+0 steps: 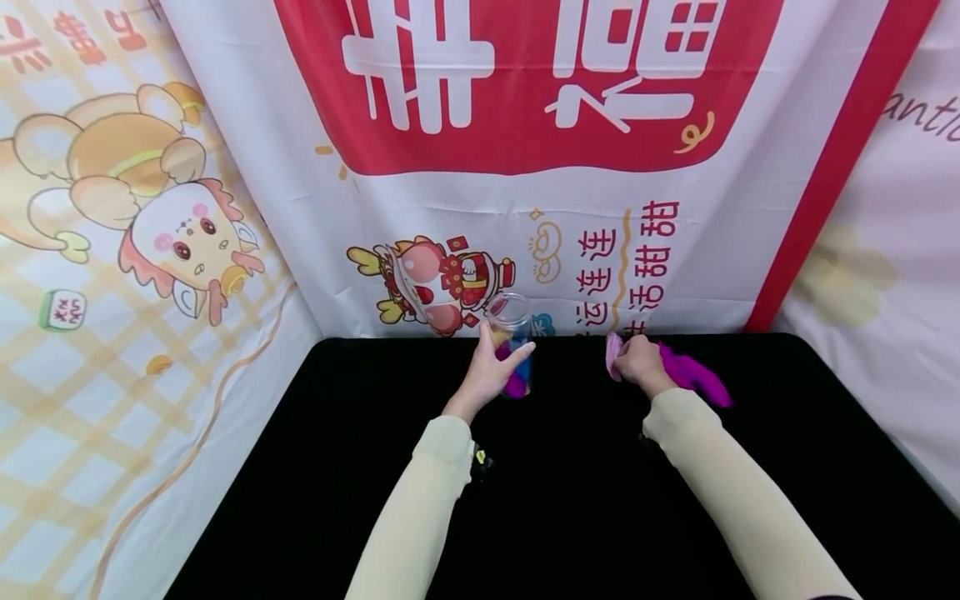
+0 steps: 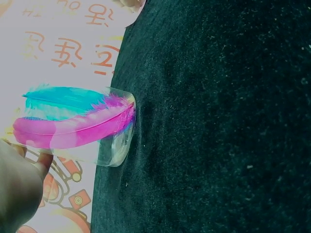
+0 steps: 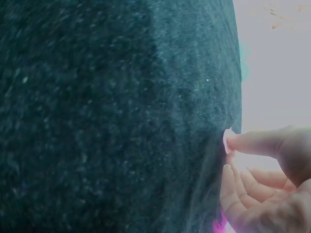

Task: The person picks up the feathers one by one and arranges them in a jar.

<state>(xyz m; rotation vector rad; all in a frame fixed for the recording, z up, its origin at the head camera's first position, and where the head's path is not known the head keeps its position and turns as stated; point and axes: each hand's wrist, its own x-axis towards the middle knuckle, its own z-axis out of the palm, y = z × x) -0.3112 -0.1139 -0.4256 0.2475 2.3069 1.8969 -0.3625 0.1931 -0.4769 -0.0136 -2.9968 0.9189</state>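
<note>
My left hand (image 1: 483,373) grips a clear plastic jar (image 1: 511,310) near the table's far edge, thumb on the near side. Inside the jar are feathers; in the left wrist view a magenta feather (image 2: 73,130) lies across a blue feather (image 2: 68,99). My right hand (image 1: 641,364) pinches a pale pink, lid-like piece (image 1: 613,357) between thumb and fingers, to the right of the jar. Only a thin edge of this pink piece (image 3: 227,141) shows in the right wrist view. Just right of the right hand, a loose magenta feather (image 1: 697,377) lies on the table, partly hidden behind the hand.
A black cloth-covered table (image 1: 570,500) spreads beneath both arms. Behind its far edge hangs a white and red printed curtain (image 1: 525,200). Printed cloth walls stand at the left (image 1: 150,350) and right (image 1: 885,317).
</note>
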